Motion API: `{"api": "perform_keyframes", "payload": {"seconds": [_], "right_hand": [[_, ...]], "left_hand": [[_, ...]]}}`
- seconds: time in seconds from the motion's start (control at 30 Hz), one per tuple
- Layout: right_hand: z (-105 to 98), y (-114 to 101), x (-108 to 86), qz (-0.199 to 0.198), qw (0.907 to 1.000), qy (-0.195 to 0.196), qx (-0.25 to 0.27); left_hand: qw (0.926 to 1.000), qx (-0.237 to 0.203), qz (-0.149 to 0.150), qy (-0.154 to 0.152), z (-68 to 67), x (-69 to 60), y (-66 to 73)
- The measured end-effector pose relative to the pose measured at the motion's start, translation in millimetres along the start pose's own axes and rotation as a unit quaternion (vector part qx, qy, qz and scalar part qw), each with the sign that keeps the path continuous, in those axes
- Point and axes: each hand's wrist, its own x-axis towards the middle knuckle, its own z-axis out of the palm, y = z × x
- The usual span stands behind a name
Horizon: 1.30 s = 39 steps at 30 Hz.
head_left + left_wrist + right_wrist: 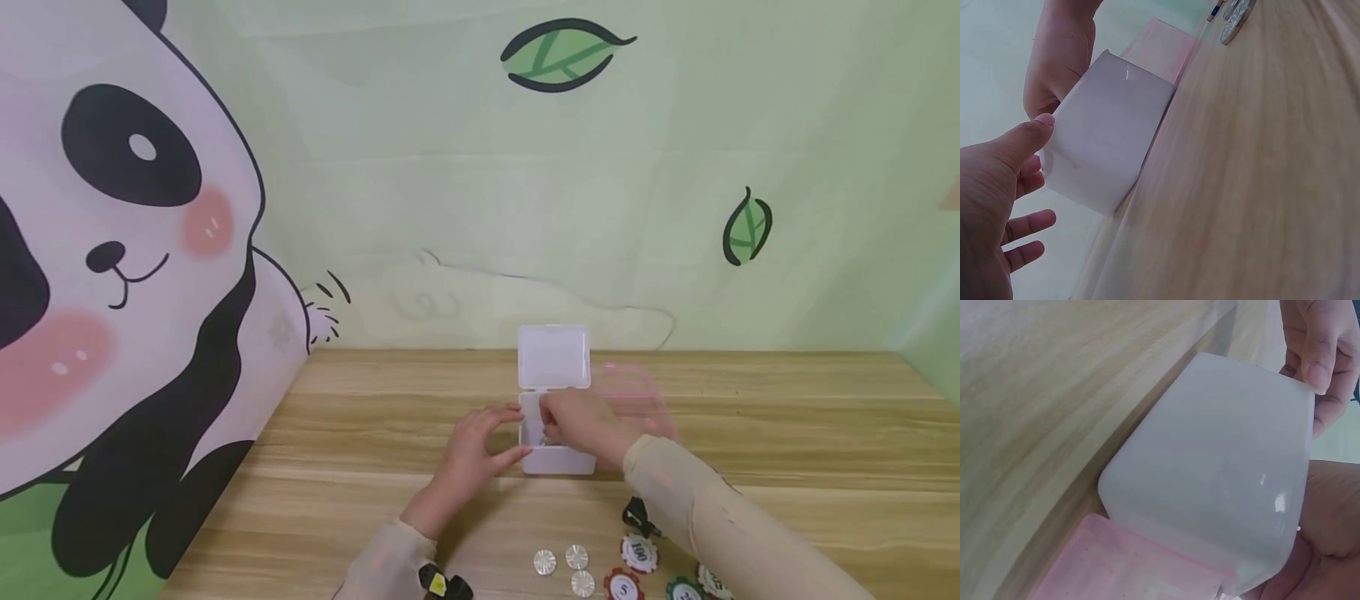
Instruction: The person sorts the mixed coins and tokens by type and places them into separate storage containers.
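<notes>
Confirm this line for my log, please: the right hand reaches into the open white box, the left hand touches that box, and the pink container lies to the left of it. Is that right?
Not quite: the pink container lies to the right of the white box, as the head view shows. The right hand reaches into the open box, and the left hand touches it.

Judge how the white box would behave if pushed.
The white box would probably hold its shape: it looks like stiff, smooth plastic. It may slide before tipping, since it sits flat on the table. The lid, standing open at the back, might swing.
</notes>
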Motion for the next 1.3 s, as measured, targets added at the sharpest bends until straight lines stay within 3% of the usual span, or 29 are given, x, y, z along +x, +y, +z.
{"api": "perform_keyframes", "payload": {"seconds": [0.43,0.93,1.3], "right_hand": [[-6,-4,-11.1,-0.020,0.9977,0.031,0.057],[-11,-11,-24.6,-0.063,0.9878,0.075,0.121],[-17,-20,-47.4,-0.105,0.9816,0.124,0.101]], "left_hand": [[0.9998,-0.003,-0.018,-0.007,-1.6,-1.4,-0.2],[1.0000,-0.004,0.000,0.005,-2.7,-2.1,-0.5],[1.0000,0.001,0.002,0.004,-0.4,-0.9,-0.2]]}}
